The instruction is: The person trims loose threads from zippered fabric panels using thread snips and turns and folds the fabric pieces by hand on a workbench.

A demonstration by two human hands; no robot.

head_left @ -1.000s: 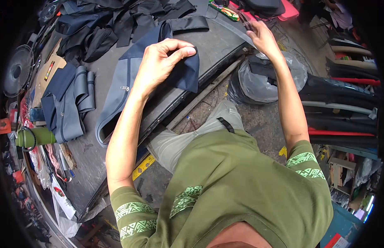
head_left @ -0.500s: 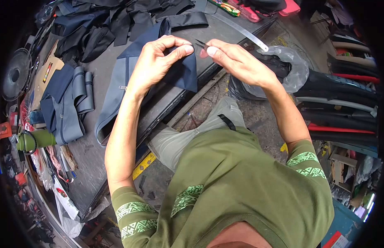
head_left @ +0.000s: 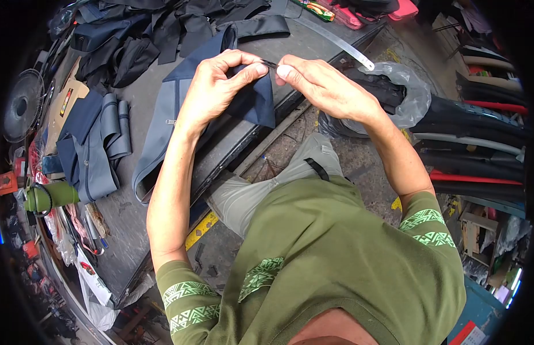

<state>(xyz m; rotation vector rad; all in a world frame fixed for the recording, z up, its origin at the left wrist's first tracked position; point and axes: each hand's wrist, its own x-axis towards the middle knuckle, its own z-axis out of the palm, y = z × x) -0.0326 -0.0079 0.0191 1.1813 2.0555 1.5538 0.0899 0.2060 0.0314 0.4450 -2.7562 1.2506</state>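
My left hand (head_left: 218, 86) pinches the upper edge of a navy and grey fabric piece (head_left: 252, 103). A zipper (head_left: 176, 103) with a metal pull runs along its grey part, which lies on the table. My right hand (head_left: 321, 83) is closed on a small dark pointed tool (head_left: 269, 64), mostly hidden by the fingers. The tool's tip reaches the left fingertips at the fabric edge. Whether it touches the cloth or a thread is too small to tell.
Black and navy fabric pieces (head_left: 123, 40) are heaped at the table's back left. Folded grey-blue pieces (head_left: 97, 144) lie at left. A metal ruler (head_left: 336, 43) crosses the far edge. A plastic bag (head_left: 413, 95) stands at right, near stacked material rolls (head_left: 479, 141).
My right hand has moved left, bringing the tool's tip up to the left fingertips. My left hand and the fabric stay almost still.
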